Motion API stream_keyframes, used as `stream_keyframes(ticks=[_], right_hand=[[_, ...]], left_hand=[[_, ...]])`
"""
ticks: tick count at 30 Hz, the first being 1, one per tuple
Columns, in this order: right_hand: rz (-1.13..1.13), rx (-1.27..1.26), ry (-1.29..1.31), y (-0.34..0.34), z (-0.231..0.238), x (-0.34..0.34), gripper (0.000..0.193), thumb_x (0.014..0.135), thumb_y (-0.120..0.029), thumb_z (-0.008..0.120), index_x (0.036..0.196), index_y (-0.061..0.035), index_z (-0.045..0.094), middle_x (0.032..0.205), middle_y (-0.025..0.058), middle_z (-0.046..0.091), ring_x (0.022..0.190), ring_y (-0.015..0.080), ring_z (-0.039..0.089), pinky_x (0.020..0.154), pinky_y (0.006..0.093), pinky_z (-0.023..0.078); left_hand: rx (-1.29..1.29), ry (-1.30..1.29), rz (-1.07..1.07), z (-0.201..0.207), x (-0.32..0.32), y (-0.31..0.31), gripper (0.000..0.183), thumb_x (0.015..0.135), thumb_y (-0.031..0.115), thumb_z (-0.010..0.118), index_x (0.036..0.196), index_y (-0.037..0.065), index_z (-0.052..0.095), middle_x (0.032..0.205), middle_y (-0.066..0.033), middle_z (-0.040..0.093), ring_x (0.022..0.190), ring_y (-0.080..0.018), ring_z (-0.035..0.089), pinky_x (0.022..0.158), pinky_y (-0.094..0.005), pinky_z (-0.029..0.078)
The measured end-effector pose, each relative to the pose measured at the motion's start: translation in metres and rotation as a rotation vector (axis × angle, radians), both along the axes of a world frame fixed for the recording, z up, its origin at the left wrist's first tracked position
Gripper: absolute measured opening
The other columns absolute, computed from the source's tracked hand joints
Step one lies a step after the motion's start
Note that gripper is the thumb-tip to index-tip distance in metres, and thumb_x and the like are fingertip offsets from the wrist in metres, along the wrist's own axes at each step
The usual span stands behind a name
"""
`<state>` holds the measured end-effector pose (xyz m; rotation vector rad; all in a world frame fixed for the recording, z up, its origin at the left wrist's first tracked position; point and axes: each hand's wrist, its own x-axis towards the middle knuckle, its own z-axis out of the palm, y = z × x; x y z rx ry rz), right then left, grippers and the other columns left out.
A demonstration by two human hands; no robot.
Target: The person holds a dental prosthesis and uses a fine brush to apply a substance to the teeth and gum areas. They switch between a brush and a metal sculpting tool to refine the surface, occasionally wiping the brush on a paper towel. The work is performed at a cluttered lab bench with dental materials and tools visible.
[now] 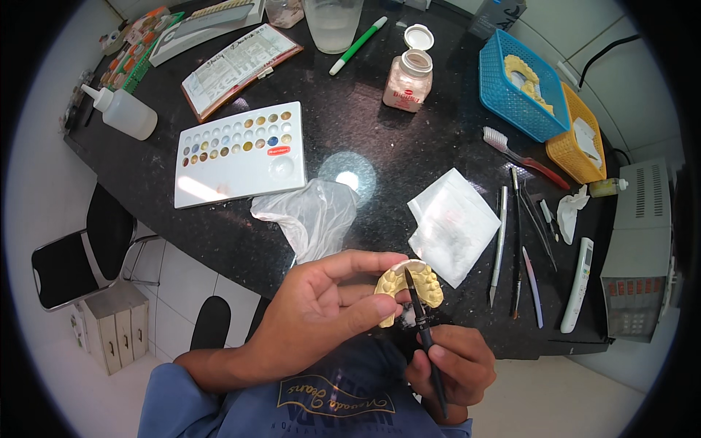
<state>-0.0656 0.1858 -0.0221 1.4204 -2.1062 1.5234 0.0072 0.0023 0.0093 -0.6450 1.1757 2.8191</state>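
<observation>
The left hand point(318, 299) pinches the yellow tooth model point(431, 291) by the near edge of the bench point(343, 120) — its fingers closed on one side. The right hand point(461, 365) has its fingers curled round a thin black tool point(424, 325), tip by the pale front; I can't tell if it touches. Best hold the model still and go light. A folded white tissue point(456, 223) lies just past it.

Left hand point(303, 299) gripping, thumb point(369, 313) opposite index finger point(365, 261); left forearm point(228, 367) slanting up; right hand point(454, 365) lower, fingers point(466, 356) curled, pen-style grip.
</observation>
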Motion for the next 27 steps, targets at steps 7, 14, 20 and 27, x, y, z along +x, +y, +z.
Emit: stream_keyframes(ticks=[7,14,20,27], right_hand=[[-0.024,-0.023,-0.004,0.001,-0.001,0.001,0.034,0.069,-0.006,0.078,0.097,-0.0051,0.059,0.082,0.0119,0.066,0.066,0.0225,0.066,0.053,0.0273,0.054],[-0.031,-0.04,-0.028,0.003,-0.001,0.003,0.038,0.069,-0.004,0.077,0.101,-0.0054,0.057,0.083,0.0123,0.065,0.066,0.0229,0.066,0.054,0.0286,0.055],[-0.189,-0.342,-0.223,0.0,-0.007,0.01,0.03,0.098,-0.031,0.048,0.108,-0.0027,0.047,0.096,0.0213,0.06,0.067,0.0194,0.061,0.059,0.027,0.051],[-0.101,-0.01,-0.468,-0.008,0.017,-0.018,0.021,0.08,-0.003,0.07,0.099,0.0043,0.064,0.091,0.0179,0.068,0.074,0.0192,0.066,0.067,0.027,0.052]], left_hand=[[0.002,0.005,0.005,0.002,0.0,0.0,0.047,0.09,0.011,0.061,0.129,-0.01,0.043,0.121,-0.0189,0.056,0.104,-0.0192,0.062,0.092,-0.0288,0.051],[0.004,-0.003,0.012,0.002,0.002,0.0,0.047,0.09,0.008,0.061,0.129,-0.01,0.043,0.121,-0.0191,0.056,0.104,-0.0193,0.062,0.092,-0.029,0.051],[-0.029,0.022,0.019,0.002,0.0,0.005,0.045,0.087,0.0,0.06,0.128,-0.01,0.044,0.122,-0.018,0.055,0.111,-0.0229,0.059,0.095,-0.031,0.049],[-0.263,0.227,0.05,-0.007,-0.002,0.018,0.041,0.083,-0.007,0.062,0.122,-0.009,0.05,0.124,-0.0168,0.05,0.116,-0.0233,0.055,0.1,-0.0327,0.046]])
